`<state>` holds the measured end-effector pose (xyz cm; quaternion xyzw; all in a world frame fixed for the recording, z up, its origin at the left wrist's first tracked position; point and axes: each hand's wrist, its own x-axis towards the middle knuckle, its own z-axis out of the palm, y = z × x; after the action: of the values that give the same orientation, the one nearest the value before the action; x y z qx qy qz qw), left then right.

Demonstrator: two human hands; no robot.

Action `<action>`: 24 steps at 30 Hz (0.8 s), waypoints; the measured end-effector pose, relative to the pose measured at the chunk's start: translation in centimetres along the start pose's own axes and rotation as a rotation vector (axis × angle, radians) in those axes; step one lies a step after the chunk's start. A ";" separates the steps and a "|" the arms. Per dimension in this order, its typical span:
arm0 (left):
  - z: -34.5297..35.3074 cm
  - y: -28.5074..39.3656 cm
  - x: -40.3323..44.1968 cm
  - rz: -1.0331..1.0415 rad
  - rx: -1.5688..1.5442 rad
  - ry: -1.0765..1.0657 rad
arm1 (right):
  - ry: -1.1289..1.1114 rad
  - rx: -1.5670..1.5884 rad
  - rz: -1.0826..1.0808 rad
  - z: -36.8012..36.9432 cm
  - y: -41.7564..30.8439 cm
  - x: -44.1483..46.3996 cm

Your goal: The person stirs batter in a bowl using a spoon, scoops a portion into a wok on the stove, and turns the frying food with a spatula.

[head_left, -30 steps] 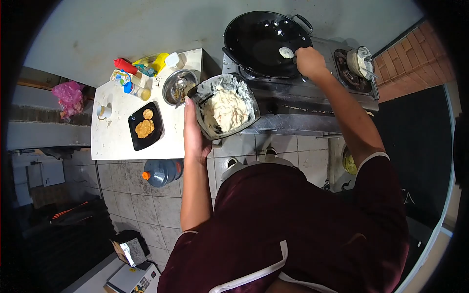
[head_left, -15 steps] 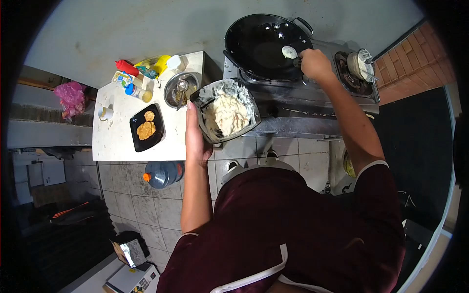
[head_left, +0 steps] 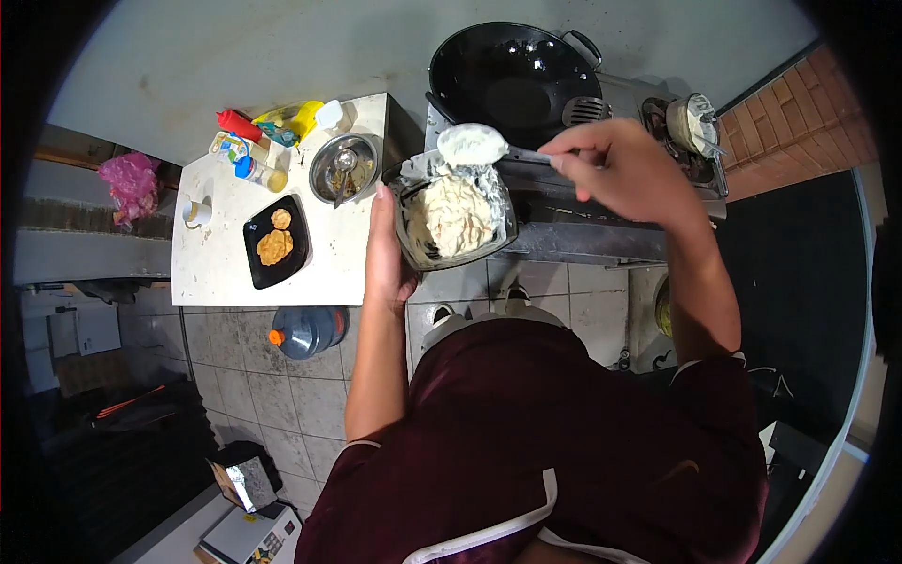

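My left hand [head_left: 385,258] is closed on the left side of a square dark glass bowl [head_left: 507,214], thumb on the rim. Thick, lumpy cream-coloured batter [head_left: 453,218] lies inside, and smears of it coat the walls. My right hand [head_left: 615,171] pinches the handle of a spoon [head_left: 528,154]. The spoon's head is covered in pale batter and hangs over the bowl's far edge; whether it touches the rim I cannot tell. Behind it, a large black wok [head_left: 517,89] sits on the stove, a slotted spatula [head_left: 584,112] at its right side.
Left on the white table [head_left: 329,273] are a black plate [head_left: 268,274] with golden fried pieces, a steel bowl [head_left: 318,179] holding utensils, a white mug [head_left: 196,213], and bottles. A batter-smeared pot [head_left: 684,122] stands on the right burner. A water jug [head_left: 310,333] lies on the floor.
My right hand has drawn the spoon from over the wok back to the bowl. The slotted spatula at the wok has come into sight. The bowl has shifted slightly right in view.
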<state>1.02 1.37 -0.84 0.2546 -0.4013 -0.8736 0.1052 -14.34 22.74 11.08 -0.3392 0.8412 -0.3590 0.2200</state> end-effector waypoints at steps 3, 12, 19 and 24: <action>-0.2 -0.1 0.3 -0.016 0.004 0.006 | 0.151 -0.249 -0.228 2.0 0.2 -0.1; -0.3 -0.2 0.1 -0.062 -0.010 -0.012 | 0.056 -0.160 -0.210 5.3 1.4 0.7; -0.3 -0.2 -0.7 -0.053 -0.061 0.075 | -0.078 0.314 0.058 4.4 4.2 1.3; -0.6 -1.3 -1.6 0.004 -0.042 0.164 | -0.253 1.036 0.266 4.2 12.2 2.0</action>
<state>2.76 2.46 -1.59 0.3223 -0.3736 -0.8577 0.1448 -18.12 25.61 -1.02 -0.1179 0.5570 -0.6516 0.5012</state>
